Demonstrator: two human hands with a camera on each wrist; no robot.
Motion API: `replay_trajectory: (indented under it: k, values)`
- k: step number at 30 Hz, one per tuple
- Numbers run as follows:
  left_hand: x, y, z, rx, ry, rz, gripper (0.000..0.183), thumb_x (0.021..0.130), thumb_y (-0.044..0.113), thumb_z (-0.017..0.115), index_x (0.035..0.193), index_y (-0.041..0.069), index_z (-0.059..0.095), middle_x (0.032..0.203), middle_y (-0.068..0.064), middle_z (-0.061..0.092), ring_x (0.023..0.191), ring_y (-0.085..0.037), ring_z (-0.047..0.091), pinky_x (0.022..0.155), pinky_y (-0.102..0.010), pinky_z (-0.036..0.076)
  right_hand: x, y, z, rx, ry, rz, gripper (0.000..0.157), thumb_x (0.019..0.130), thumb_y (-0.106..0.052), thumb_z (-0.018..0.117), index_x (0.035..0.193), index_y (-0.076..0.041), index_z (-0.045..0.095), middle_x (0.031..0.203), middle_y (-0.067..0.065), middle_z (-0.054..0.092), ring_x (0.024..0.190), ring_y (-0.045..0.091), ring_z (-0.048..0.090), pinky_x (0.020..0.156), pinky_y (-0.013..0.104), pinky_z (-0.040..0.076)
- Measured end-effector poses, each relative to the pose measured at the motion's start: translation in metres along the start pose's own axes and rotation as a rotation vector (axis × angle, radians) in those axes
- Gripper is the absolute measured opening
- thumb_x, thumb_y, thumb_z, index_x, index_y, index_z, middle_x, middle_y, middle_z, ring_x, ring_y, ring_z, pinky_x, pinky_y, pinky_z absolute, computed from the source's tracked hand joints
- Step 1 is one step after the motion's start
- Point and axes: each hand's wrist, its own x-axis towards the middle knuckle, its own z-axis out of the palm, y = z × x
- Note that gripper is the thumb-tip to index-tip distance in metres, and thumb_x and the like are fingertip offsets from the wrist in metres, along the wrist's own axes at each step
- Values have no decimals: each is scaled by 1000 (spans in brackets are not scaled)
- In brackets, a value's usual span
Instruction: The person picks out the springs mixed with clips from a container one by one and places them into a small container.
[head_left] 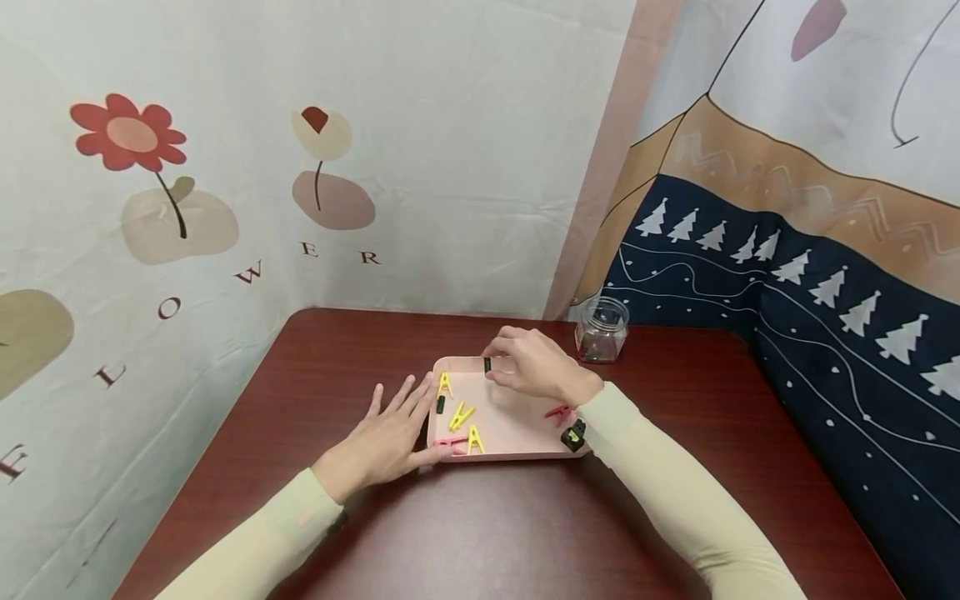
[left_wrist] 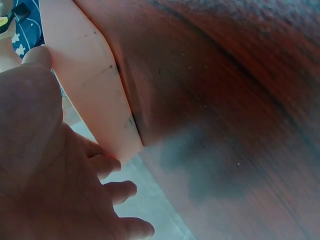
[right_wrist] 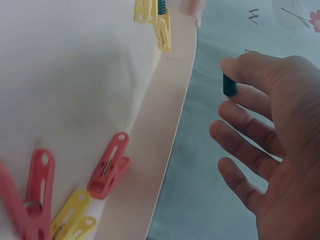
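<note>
My right hand (head_left: 536, 364) pinches a small dark ribbed cylinder (right_wrist: 230, 86) between thumb and index finger, above the far edge of a pink tray (head_left: 510, 457). The other fingers spread loosely in the right wrist view. My left hand (head_left: 386, 437) lies with fingers extended along the tray's left side, its thumb on the near-left corner. Inside the tray, near this hand, are a yellow clothespin (head_left: 461, 416), several other yellow and pink ones, and a second dark cylinder (head_left: 440, 405). A red-pink clothespin (head_left: 558, 412) lies at the tray's right, partly near the right sleeve.
A clear glass jar (head_left: 602, 332) stands on the brown table (head_left: 360, 350) behind and right of the tray. A black device (head_left: 574, 435) sits at my right wrist. Printed cloth (head_left: 465, 167) hangs behind the table's far edge.
</note>
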Motion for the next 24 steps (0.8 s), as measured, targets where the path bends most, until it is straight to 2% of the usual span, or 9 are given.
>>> replay_trajectory:
  k: [8, 17, 24]
  values:
    - [0, 0, -1, 4, -8, 2, 112, 110, 73, 67, 187, 6, 21, 197, -15, 19, 181, -49, 24, 138, -87, 17, -16, 10, -9, 9, 77, -13, 30, 104, -29, 91, 130, -15, 87, 129, 3, 80, 113, 25, 80, 100, 44, 67]
    - [-1, 0, -1, 10, -18, 5, 112, 110, 73, 67, 187, 6, 21, 198, -15, 17, 182, -48, 24, 139, -87, 17, -34, 24, -18, 41, 130, 27, 31, 99, -26, 96, 128, -16, 87, 132, 5, 81, 123, 28, 77, 110, 50, 67]
    - [-1, -1, -1, -2, -15, 6, 113, 110, 73, 67, 187, 7, 19, 198, -14, 17, 182, -47, 23, 139, -87, 16, -45, 36, -28, 83, 166, 68, 34, 99, -21, 95, 131, -13, 86, 138, 8, 80, 128, 33, 76, 113, 55, 66]
